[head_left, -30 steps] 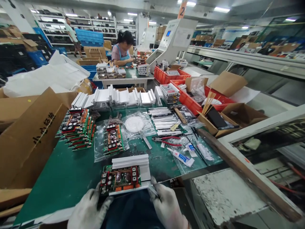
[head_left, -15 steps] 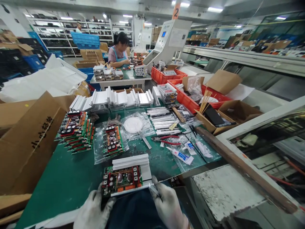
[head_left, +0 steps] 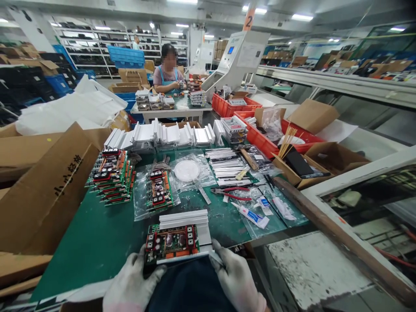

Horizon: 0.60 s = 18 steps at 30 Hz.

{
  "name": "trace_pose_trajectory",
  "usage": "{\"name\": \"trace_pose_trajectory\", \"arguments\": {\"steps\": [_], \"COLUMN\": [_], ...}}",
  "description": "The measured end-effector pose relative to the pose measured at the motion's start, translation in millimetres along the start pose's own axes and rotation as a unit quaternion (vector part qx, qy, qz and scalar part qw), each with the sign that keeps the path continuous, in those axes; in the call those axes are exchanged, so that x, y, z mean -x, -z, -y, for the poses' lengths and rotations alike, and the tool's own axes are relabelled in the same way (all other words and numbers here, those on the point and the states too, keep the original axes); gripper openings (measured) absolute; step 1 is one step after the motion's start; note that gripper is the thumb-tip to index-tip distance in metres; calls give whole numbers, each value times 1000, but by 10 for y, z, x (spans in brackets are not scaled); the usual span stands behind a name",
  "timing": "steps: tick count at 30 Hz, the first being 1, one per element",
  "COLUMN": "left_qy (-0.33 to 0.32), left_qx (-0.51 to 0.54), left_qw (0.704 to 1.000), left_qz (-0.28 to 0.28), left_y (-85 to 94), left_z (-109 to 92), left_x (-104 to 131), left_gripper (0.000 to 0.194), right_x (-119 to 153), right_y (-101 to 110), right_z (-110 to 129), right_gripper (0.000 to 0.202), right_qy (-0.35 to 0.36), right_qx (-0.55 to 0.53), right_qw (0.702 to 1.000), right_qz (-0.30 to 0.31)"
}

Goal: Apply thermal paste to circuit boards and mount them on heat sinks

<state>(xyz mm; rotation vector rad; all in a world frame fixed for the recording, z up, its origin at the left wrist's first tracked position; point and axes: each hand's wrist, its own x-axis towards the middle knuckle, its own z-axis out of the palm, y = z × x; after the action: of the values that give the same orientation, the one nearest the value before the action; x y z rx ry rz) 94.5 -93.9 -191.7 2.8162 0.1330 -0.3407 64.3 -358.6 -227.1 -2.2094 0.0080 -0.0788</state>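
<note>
The person's left hand (head_left: 134,279), gloved, grips the near left corner of a circuit board (head_left: 172,242), fingers at its end and thumb stretched along the near edge. The board sits in a white metal profile (head_left: 183,219), whose right end is bare, close in front of the body. The gloved right hand (head_left: 236,275), at the board's 4 o'clock, has thumb and fingers pinched round a silvery piece (head_left: 216,258) at the profile's near right corner; whether that piece is separate cannot be told.

From the board, bare green table (head_left: 91,242) opens at 9 o'clock, giving the left hand room. At 3 o'clock the table edge runs close beyond the right hand, with a worn white surface (head_left: 318,264) past it. A bagged board (head_left: 158,188) lies near 11 o'clock, a stack of boards (head_left: 112,177) at 10, and red-handled pliers (head_left: 232,193) and a glue-like tube (head_left: 251,215) around 2.

Farther out at 1 to 2 o'clock, a red bin (head_left: 256,138) holds clear plastic and strips; beside it, an open carton (head_left: 286,170) holds thin sticks (head_left: 287,141) and a dark flat item (head_left: 296,160).
</note>
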Motion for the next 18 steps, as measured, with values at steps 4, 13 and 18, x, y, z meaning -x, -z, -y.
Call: {"name": "trace_pose_trajectory", "arguments": {"steps": [4,13,18], "left_qy": [7,-10,-31], "left_qx": [53,52,16], "left_qw": [998,999,999], "left_qz": [34,-3,-28], "left_y": [58,28,-75], "left_z": [17,90,113], "left_x": [-37,-74,-77], "left_gripper": [60,54,49], "right_x": [23,-615,-1237], "right_y": [87,590,982], "right_z": [16,219,173], "right_gripper": [43,29,14], "right_qy": [13,21,33], "right_qx": [34,303,353], "right_qw": [999,951,935], "right_qz": [18,-65,-30]}}
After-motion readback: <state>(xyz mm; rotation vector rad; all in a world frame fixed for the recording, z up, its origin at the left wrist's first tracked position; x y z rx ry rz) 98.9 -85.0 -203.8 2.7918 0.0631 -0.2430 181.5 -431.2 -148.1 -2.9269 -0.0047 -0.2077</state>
